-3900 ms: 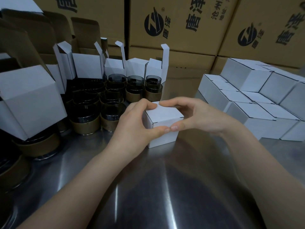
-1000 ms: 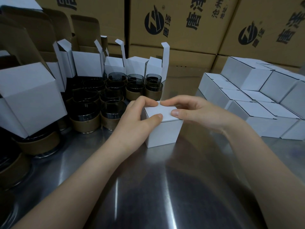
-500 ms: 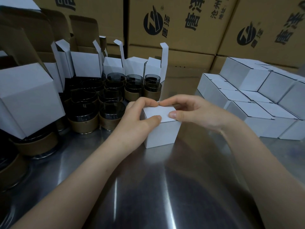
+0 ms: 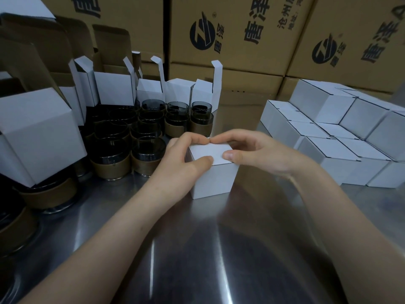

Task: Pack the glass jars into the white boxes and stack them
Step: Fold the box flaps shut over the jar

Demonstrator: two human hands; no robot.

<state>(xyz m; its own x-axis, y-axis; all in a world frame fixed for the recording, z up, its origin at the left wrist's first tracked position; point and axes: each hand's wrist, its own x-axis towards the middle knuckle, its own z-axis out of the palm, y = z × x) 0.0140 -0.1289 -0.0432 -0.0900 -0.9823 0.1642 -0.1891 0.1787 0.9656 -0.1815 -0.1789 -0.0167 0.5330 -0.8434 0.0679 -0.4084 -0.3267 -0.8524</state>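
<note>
Stainless counter [image 4: 197,249] with a wall of printed brown cartons [image 4: 230,36] behind it, so basically a packing station. The white box [image 4: 215,178] sits flat on the counter right in the middle, between the glass jars [image 4: 149,154] on the left and the stack [image 4: 328,150] of closed boxes on the right.

Both hands are on its top. The left hand [image 4: 182,165] and right hand [image 4: 260,154] each have their fingers [image 4: 197,138] curled over the lid, index tips meeting at the far edge, thumbs pressing down near the front edge. So both are holding the box and nothing else.

Looks to me like the lid-closing step. How I'd do it: keep the box planted on the counter, press both thumbs evenly so the tuck flap goes in straight instead of buckling, then check that the front edge sits flush before lifting. Thin card creases easily, so no squeezing the sides. After that it probably goes on the stack, edges lined up with its neighbours.

The box itself is a small plain matte cube, no print, lid looking about flat. Can't see whether a jar is inside. The loose jars are dark smoky glass with a brown band round the lower half, and open boxes [image 4: 114,91] with flaps up stand behind them.
</note>
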